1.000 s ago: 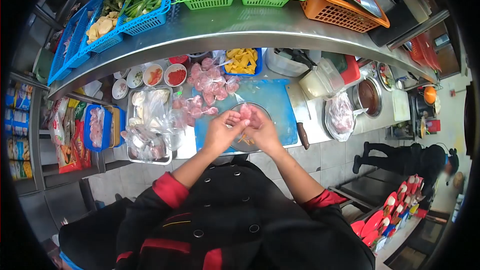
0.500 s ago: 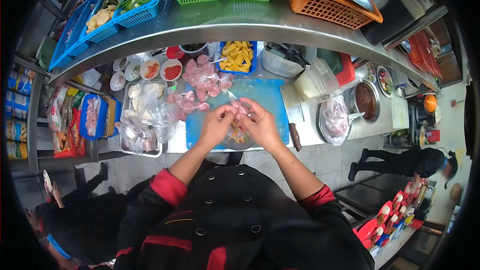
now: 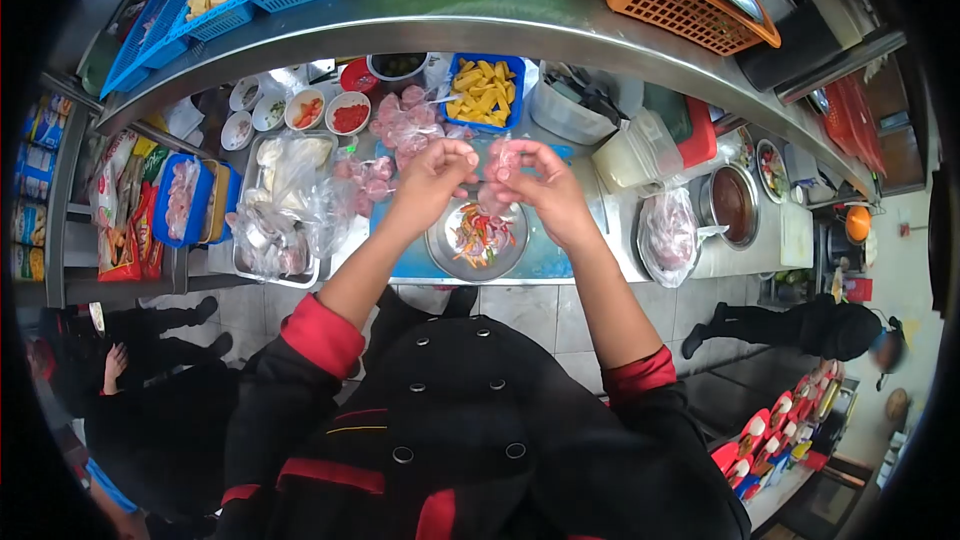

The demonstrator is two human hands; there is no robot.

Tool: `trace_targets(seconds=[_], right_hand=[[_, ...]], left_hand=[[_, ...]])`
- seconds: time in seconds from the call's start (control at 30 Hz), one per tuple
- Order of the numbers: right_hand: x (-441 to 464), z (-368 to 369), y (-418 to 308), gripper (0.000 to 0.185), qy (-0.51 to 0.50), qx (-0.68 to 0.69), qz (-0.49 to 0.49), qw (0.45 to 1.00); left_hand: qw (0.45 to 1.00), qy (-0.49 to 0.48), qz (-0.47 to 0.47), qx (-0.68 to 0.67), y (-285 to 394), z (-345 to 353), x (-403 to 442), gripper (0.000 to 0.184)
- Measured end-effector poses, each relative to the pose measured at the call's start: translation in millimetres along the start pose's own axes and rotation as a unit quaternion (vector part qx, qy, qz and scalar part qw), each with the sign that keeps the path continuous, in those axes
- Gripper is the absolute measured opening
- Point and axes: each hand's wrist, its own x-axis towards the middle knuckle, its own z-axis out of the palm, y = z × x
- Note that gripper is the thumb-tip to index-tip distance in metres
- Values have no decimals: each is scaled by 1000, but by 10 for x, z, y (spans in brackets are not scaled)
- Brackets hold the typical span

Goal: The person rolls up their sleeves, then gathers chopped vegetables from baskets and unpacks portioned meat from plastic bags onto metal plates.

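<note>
My right hand (image 3: pixel 548 190) grips a small clear plastic bag of pink meat (image 3: pixel 503 162) between thumb and fingers, raised above the board. Just left of it, my left hand (image 3: pixel 435 180) is closed in a pinch, apart from the bag; whatever is between its fingertips is too small to make out. Below both hands, a round metal bowl (image 3: pixel 436 252) holds sliced red, orange and purplish vegetables (image 3: pixel 480 235). It stands on a blue cutting board (image 3: pixel 545 258). More small bags of pink meat (image 3: pixel 405 125) lie in a heap behind my left hand.
A tray of bagged food (image 3: pixel 285 205) lies left, near small bowls of chopped ingredients (image 3: pixel 348 118). A blue basket of yellow pieces (image 3: pixel 483 92) sits behind. At right are a plastic-wrapped bundle (image 3: pixel 668 230) and a pot of brown sauce (image 3: pixel 730 202). A steel shelf (image 3: pixel 420 32) overhangs the counter.
My hands have risen away from the bowl and moved apart, the right one carrying the bag. The bowl's vegetables now show fully. The view has shifted slightly.
</note>
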Motion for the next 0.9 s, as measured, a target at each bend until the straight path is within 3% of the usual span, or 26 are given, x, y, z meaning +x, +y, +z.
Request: trace_targets(seconds=[0.03,0.07,0.13,0.3,0.4,0.47,0.7,0.8,0.9], right_hand=[[30,14,36,46,52,-44,-60,996],[43,40,85,46,49,-44,-61,996],[38,138,197,44,60,-106,-89,989],[-33,350,256,37,104,-160,-119,974],[-53,321,306,33,110,-117,-81,984],[-61,292,348,33,110,-107,-66,986],[-22,286,371,35,72,-150,-87,982],[0,284,204,36,50,-151,-85,984],[-18,339,-9,37,34,-131,-45,990]], left_hand=[[999,21,-3,26,40,11,-31,22],[999,23,-1,26,30,46,-55,22],[983,65,79,153,6,120,-102,26],[974,95,49,202,30,54,-146,24],[989,60,19,131,-208,5,-128,23],[1000,1,-13,-18,-287,-3,-166,26],[996,84,-12,-15,-265,135,-223,22],[996,48,6,73,-168,43,-110,22],[1000,8,8,-4,-69,50,-67,17]])
